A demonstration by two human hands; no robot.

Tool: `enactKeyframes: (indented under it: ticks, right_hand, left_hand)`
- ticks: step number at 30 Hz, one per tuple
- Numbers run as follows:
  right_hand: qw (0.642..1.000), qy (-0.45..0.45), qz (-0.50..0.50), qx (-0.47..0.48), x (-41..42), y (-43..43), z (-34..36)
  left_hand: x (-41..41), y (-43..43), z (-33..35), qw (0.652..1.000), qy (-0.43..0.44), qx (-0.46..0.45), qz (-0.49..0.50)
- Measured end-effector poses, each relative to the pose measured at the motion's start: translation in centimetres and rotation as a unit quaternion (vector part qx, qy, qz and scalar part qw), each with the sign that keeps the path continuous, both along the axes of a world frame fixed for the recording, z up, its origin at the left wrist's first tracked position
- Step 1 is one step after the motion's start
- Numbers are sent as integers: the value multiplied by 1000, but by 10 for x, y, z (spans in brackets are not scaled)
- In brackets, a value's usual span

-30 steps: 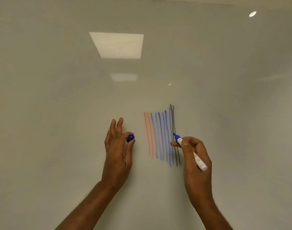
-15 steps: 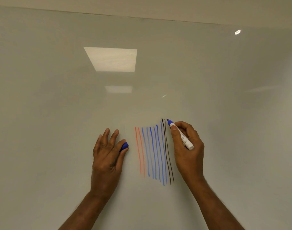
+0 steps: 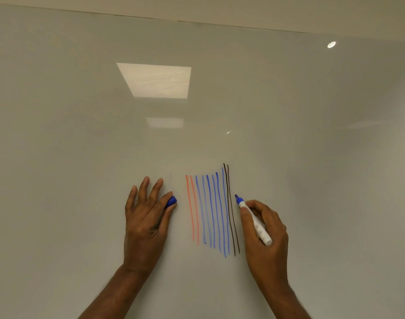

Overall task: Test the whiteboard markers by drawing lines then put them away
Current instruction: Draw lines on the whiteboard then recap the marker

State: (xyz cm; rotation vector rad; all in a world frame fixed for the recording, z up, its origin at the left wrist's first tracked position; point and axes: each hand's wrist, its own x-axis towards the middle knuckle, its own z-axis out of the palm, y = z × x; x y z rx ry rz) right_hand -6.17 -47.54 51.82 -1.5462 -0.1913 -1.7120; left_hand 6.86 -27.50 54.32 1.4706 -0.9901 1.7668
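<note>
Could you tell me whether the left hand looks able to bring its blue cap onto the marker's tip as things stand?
Probably yes. The left hand pinches the blue cap, the right hand holds the marker with its tip bare, and only drawn lines on the whiteboard lie between them.

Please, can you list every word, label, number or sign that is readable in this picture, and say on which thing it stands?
On the barrel of the blue marker, held by the right hand: small dark print and symbols, too small and blurred to read.
On the whiteboard: no words, only red, blue and black lines.
On the blue cap, pinched by the left hand: no text visible.
So no text can be quoted.
</note>
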Motion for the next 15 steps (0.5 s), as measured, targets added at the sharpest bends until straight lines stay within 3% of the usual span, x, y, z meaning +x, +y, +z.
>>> enactKeyframes:
  ticks: [5, 11, 15]
  right_hand:
    - [1000, 2, -15, 2, -2, -10, -59]
    - [996, 90, -29, 8, 3, -26, -108]
    - [999, -9, -17, 30, -15, -10, -66]
  left_hand:
    - [0, 0, -1, 1000, 6, 2, -3]
    - [0, 0, -1, 1000, 4, 3, 0]
    - [1, -1, -1, 1000, 1, 0, 3]
